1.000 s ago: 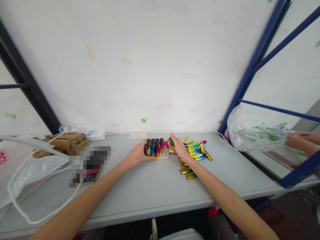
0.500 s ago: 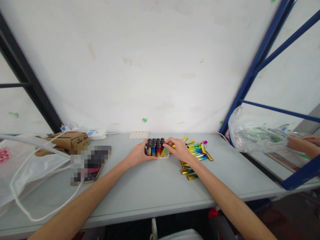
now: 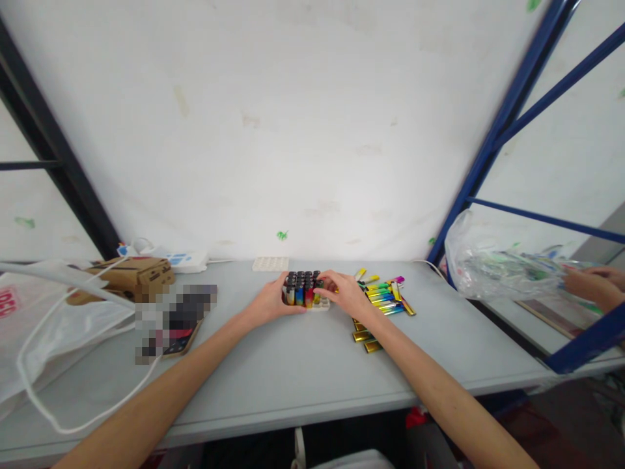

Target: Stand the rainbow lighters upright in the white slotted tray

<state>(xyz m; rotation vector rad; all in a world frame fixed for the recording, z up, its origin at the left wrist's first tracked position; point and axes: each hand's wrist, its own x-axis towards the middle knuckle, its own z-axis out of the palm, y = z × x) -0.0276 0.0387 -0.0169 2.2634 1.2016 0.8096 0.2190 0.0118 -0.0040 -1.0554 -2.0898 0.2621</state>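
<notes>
My L grip point(image 3: 267, 303) is wrapped round the L end of a block of upright lighters point(image 3: 299, 294), thumb along the front near the base, fingers curled round the far side. My R grip point(image 3: 347, 294) is at the block's R edge, thumb & index bent in by a yellowish lighter point(image 3: 318, 294); can't tell if they're pinching it or only touching. The block stands in a white tray point(image 3: 323, 305) on the table point(image 3: 254, 378), approx. centre, black tops up, bodies in metallic blue, red, etc. Some cells show at the tray's front R corner.

Just R of my R grip, partly behind my wrist, there's a loose pile of lighters point(image 3: 385, 294), lying flat, mostly yellow/gold w/ some blue, green & purple. A 2nd white tray point(image 3: 271, 264) sits behind my L grip, near the wall point(image 3: 312, 130).

Farther L: phone point(image 3: 178, 345), partly pixelated; cardboard box point(image 3: 153, 277); white plastic bag point(image 3: 49, 332) w/ a white cable point(image 3: 58, 431) looping in front. Far R, past the blue frame point(image 3: 488, 150), a co-worker's hands point(image 3: 588, 284) are at a clear plastic bag point(image 3: 469, 267).
</notes>
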